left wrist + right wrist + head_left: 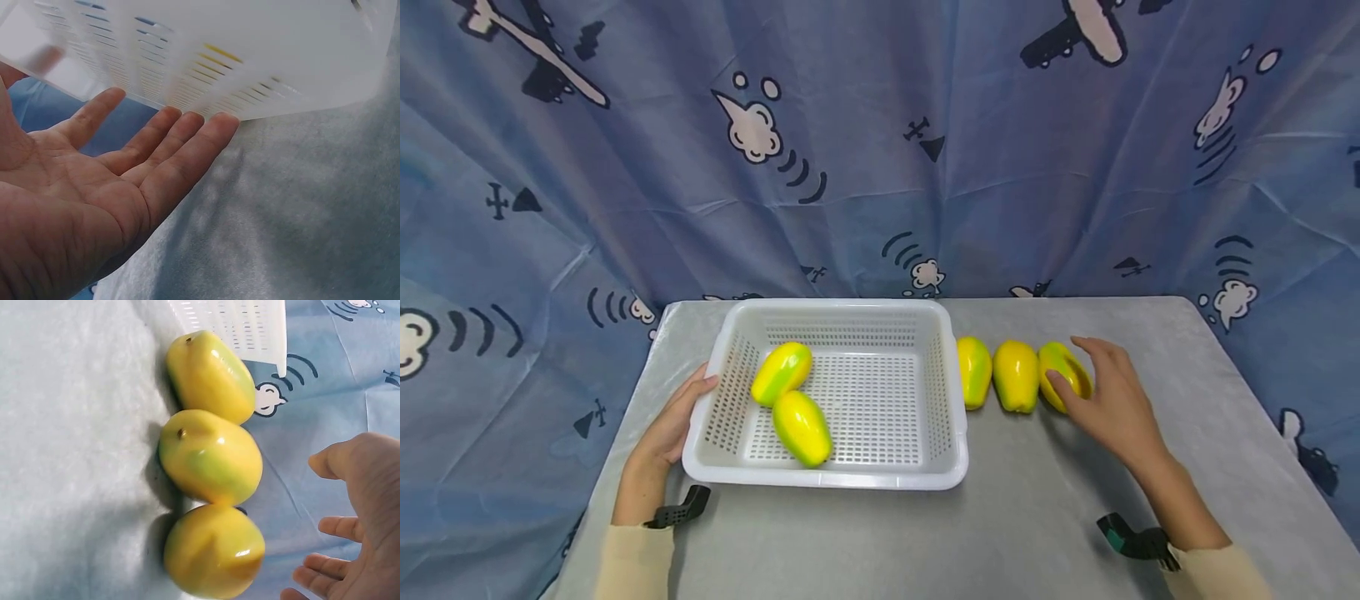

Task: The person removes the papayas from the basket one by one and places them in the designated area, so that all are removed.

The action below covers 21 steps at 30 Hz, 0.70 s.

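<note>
A white perforated plastic basket stands on the table with two yellow-green mangoes in its left half. At its left side, my left hand holds the basket, thumb over the rim and the other fingertips against the outer wall, as the left wrist view shows. Three more mangoes stand in a row to the right of the basket. Around the rightmost mango hovers my right hand, thumb and fingers spread. In the right wrist view a gap shows between the fingers and that mango.
The middle mango nearly meets its neighbours. Closest to the basket is the left mango of the row, right at the basket's wall. A grey cloth covers the table. Behind it hangs a blue patterned curtain.
</note>
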Available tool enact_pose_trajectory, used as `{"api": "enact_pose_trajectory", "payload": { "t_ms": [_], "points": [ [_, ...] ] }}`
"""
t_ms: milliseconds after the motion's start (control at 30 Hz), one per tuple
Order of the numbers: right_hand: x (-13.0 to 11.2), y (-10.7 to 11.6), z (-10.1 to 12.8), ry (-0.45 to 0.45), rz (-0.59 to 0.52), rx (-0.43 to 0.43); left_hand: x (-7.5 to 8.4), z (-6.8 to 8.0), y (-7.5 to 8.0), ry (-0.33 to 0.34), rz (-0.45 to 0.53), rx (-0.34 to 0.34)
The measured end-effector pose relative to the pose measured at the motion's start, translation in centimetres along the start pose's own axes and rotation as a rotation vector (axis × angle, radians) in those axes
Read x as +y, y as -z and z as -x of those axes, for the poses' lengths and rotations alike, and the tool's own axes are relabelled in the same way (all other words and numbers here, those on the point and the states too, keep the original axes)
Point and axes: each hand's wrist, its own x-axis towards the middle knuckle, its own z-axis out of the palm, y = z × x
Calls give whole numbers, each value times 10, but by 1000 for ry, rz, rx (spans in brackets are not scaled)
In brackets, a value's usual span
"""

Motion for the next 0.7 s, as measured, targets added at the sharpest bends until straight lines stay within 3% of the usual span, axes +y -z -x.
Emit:
{"api": "enact_pose_trajectory", "payload": {
  "t_ms": [700],
  "points": [
    [-44, 0, -2, 124, -88, -40, 0, 1, 1, 4, 5, 3]
  ]
}}
